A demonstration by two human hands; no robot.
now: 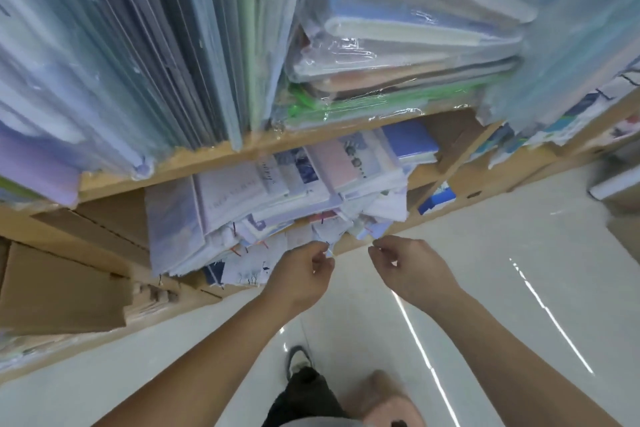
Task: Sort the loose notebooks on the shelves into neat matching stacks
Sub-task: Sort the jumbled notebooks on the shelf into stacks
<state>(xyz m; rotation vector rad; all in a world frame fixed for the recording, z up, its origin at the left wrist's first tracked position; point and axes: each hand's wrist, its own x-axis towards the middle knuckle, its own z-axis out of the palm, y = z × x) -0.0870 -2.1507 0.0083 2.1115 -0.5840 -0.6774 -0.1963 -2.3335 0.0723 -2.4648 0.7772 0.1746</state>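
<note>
Lower shelf [349,245] holds the loose notebook pile [277,198]: messy and fanned out, mostly pale covers in clear sleeves, corners sticking out past the shelf front. A blue notebook [410,140] lies at the back right on top of the pile. Flat cardboard boxes [62,288] sit on the same shelf to the left of the pile.

Upper shelf [207,156] holds upright plastic-wrapped folders [121,62] on the left and a flat wrapped stack [398,52] on the right.

Left hand [304,274] is at the pile's front edge, fingers curled, thumb and forefinger pinching a wrapper [329,251] corner. Right hand [408,270] is just beside it at the pile's front right corner, fingers curled with the thumb tip meeting the forefinger; can't tell if anything is held. Both hands are over the white floor [485,288].
</note>
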